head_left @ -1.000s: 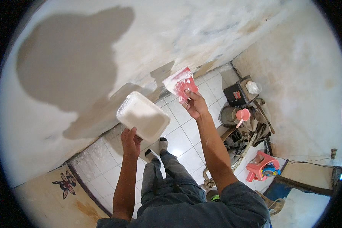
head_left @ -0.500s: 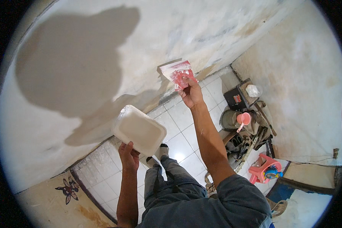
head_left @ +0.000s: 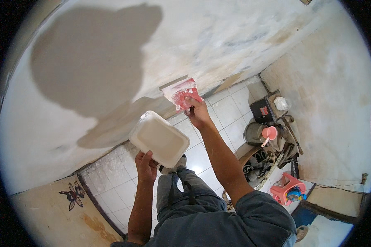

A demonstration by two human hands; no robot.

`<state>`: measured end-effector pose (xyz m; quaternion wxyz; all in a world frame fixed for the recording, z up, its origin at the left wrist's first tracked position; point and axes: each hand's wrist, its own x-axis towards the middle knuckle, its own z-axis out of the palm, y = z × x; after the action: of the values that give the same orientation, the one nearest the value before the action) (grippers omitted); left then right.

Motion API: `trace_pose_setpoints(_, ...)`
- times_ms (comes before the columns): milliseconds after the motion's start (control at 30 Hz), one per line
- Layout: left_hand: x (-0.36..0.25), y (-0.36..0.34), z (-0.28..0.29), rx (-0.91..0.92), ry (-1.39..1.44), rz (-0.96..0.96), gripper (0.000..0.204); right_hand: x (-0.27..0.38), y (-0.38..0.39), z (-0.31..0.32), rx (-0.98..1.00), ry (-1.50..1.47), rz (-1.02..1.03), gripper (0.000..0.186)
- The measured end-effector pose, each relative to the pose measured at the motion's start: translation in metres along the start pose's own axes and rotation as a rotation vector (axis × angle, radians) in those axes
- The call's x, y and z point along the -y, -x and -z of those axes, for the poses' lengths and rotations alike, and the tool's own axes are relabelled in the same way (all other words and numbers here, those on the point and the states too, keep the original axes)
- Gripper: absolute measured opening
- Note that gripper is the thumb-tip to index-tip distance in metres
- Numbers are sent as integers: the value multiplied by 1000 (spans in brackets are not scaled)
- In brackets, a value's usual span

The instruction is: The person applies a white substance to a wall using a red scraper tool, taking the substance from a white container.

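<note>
My left hand (head_left: 147, 166) grips the lower left corner of a shallow white rectangular tray (head_left: 158, 136), which has some white residue on its rim. Higher and to the right, my right hand (head_left: 198, 113) is closed on a red flat spreader (head_left: 181, 95), smeared with white paste along its upper part. The spreader's top edge is at the patchy, pale wall (head_left: 210, 33), with a narrow shadow just above it; whether it touches, I cannot tell.
A tiled floor (head_left: 123, 197) lies below my legs. Along the right stand a black box (head_left: 260, 110), a bucket (head_left: 251, 133), a pink dipper (head_left: 268, 134), piled shoes (head_left: 257, 164) and a pink stool (head_left: 280, 189). A dark flower decoration (head_left: 73, 194) is on the left wall.
Over the last second my right hand with the spreader has first risen, then dropped down and left. The tray dipped, then shifted slightly up and right.
</note>
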<state>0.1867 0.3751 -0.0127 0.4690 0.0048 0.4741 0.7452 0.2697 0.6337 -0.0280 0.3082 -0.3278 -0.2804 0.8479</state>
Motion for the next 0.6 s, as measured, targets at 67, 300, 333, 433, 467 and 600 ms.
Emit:
trace_pose_setpoints(67,-1,5,-5,-29,-11,-7,49,-2,-2,-5,10,-21,18,16)
trace_pose_setpoints(300,-13,23,9,-33,76,-58,34,-2,-9,-33,-24,14,138,20)
trace_pose_setpoints(333,-14,23,16,-30,81,-64,33,1,-15,-35,-38,10,183,18)
trace_pose_setpoints(433,-23,23,19,-48,87,-59,32,30,-40,-46,31,-48,149,6)
trace_pose_setpoints(467,-24,24,18,-78,84,-49,32,45,-46,-53,23,-41,156,6)
trace_pose_setpoints(600,-33,26,59,-48,8,-50,49,98,-8,-132,-27,131,140,8)
